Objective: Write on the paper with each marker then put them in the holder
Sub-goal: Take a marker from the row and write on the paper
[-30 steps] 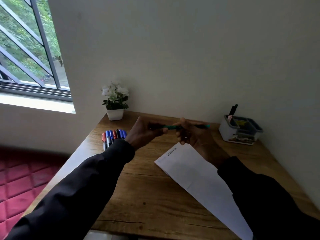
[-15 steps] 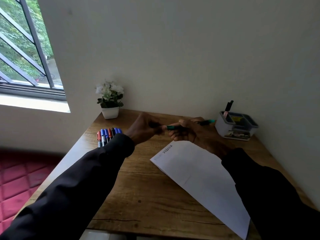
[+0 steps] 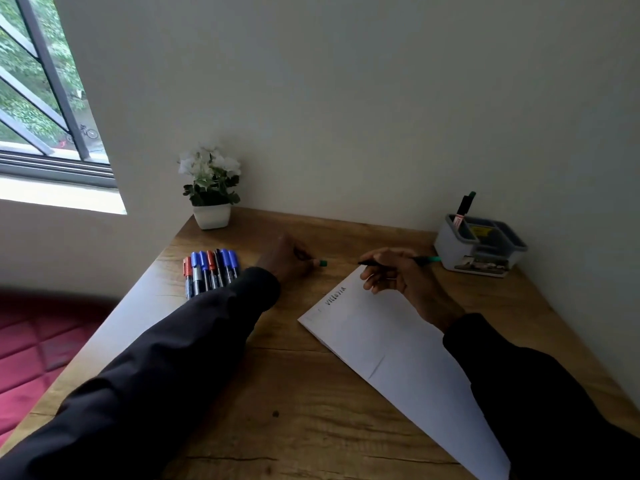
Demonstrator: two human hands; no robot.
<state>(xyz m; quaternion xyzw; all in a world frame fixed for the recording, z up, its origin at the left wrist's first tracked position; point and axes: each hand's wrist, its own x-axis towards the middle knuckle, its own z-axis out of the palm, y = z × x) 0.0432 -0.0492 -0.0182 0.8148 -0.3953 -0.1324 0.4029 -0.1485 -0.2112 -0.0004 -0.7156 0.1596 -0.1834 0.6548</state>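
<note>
The right hand [image 3: 394,271] holds a marker [image 3: 424,260] with its fingers [image 3: 372,284] curled round it. The marker is slim, with a dark barrel and a green back end. It lies nearly level, with its bare tip pointing left just above the far corner of the paper [image 3: 398,358]. The left hand [image 3: 291,261] rests on the desk [image 3: 294,410], well apart from the right. Its fingers [image 3: 308,263] pinch a small green cap [image 3: 322,263] that sticks out toward the marker's tip.

The paper is a white sheet lying at a slant on the desk, with one dark written word [image 3: 336,295] near its far corner. A row of red, blue and black markers [image 3: 211,271] lies side by side by the left sleeve. The grey holder [image 3: 481,244] stands at the far right of the desk, with a dark marker [image 3: 464,206] leaning in its left compartment. A white pot of flowers [image 3: 211,188] stands in the far left corner.
</note>
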